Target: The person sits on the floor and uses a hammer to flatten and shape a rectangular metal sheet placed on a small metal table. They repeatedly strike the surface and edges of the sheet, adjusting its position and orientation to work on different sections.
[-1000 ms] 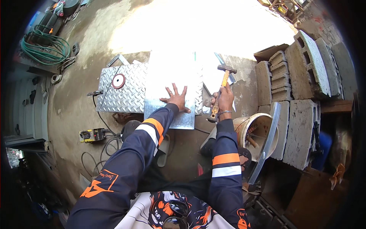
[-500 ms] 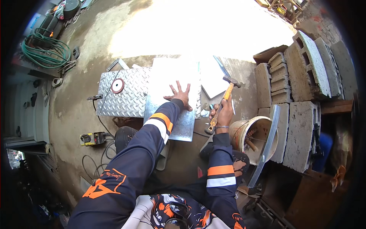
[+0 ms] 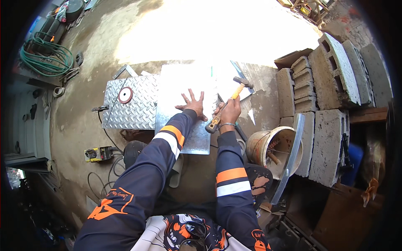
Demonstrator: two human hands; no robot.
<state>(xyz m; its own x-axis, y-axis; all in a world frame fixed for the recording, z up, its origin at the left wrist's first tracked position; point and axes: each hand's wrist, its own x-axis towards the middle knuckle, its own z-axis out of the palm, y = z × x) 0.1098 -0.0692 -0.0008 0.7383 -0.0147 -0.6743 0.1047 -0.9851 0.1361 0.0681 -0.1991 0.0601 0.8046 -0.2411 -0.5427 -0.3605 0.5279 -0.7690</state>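
My left hand [image 3: 193, 105] lies spread and flat on a smooth, shiny metal sheet [image 3: 178, 136]. In my right hand [image 3: 230, 112] is a hammer [image 3: 237, 90] with a yellow-and-black handle, its head pointing up and away to the right. The hammer is over the sheet's right side, and I see no contact between its head and the metal. Beneath and left of the sheet is a diamond-patterned metal plate [image 3: 140, 111], on which rests a round disc [image 3: 125, 95] with a dark red rim and white centre.
A dirty bucket [image 3: 253, 144] with a bent clear strip [image 3: 292, 157] across it stands at the right. Concrete blocks [image 3: 307, 85] are stacked beyond it. At the left lie a yellow-and-black device [image 3: 97, 154] with cables and a coiled green hose [image 3: 44, 60].
My right hand has moved left and slightly farther from me with the hammer, closer to the sheet. My left hand stays flat on the sheet; the whole view has shifted slightly.
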